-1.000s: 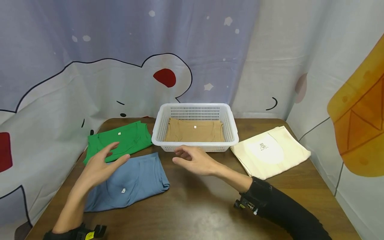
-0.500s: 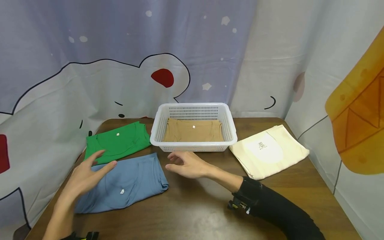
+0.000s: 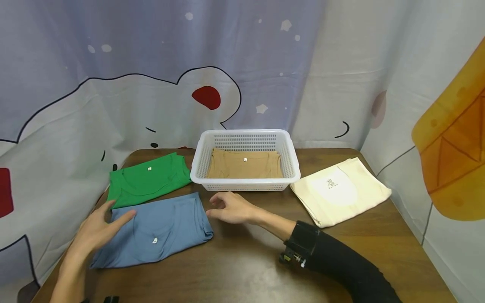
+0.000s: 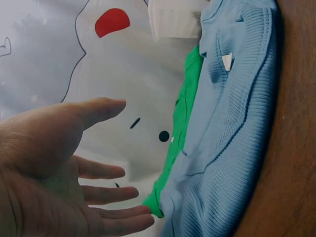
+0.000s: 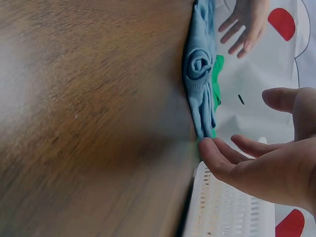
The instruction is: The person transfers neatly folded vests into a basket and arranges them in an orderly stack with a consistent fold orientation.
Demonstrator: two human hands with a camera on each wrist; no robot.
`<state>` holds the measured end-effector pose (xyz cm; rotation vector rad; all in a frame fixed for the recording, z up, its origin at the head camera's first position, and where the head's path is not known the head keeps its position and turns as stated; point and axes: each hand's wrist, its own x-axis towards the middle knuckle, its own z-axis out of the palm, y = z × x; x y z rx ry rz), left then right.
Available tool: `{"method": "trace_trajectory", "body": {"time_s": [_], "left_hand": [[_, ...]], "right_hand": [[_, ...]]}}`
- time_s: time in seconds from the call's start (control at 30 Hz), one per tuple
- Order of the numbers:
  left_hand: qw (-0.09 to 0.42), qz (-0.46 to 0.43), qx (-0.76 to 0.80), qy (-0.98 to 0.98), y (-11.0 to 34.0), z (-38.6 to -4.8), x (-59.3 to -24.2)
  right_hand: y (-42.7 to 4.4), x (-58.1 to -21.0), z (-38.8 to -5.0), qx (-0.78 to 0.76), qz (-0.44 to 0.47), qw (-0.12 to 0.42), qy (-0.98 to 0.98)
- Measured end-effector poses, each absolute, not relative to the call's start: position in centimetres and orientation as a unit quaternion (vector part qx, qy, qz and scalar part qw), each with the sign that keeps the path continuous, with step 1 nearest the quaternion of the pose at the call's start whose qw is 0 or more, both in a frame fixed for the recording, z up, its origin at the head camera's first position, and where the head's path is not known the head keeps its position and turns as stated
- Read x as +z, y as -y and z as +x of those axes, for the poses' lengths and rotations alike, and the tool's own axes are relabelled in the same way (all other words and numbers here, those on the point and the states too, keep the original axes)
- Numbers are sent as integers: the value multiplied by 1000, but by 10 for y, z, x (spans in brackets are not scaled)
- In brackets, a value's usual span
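A folded blue garment (image 3: 166, 227) with a small white tag lies at the table's left front, its ribbed cloth plain in the left wrist view. Over its left end my left hand (image 3: 94, 229) hovers, thumb and fingers spread, holding nothing. My right hand (image 3: 233, 208) is just beyond the garment's right end, fingers slightly bent and apart from the thumb, with nothing in it. Behind the blue garment lies a folded green garment (image 3: 147, 179). A white plastic basket (image 3: 242, 184) stands at the back middle, with a folded tan garment (image 3: 246, 166) inside it.
On the right of the brown wooden table (image 3: 242, 269) lies a folded cream garment (image 3: 341, 191) with a pale round print. A patterned curtain (image 3: 151, 42) hangs behind the table and along its sides.
My left hand has moved left and lower, from over the green and blue garments to the blue one's left end. My right hand has shifted left and slightly down, closer to the blue garment.
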<state>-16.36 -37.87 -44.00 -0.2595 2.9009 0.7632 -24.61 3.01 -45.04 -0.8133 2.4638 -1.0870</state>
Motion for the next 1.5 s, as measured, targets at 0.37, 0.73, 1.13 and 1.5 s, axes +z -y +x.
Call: {"method": "trace_trajectory", "body": {"time_s": [0.37,0.73,1.13,1.5], "left_hand": [[132,-118,284,-942,386,-163,-444],[171,-149,259,-939,394,-164,-448],[146,-168,253,-942,399,-159,-460],[146,-170,278,-934,401,-161,-467]], "right_hand": [[-23,-459,-253,-400,-241,195,-862],[-14,-461,-256,-432,-223,200,-851],[-1,-469,-256,-555,-166,275,-768],[11,-471,-253,-580,-147,298,-744]]}}
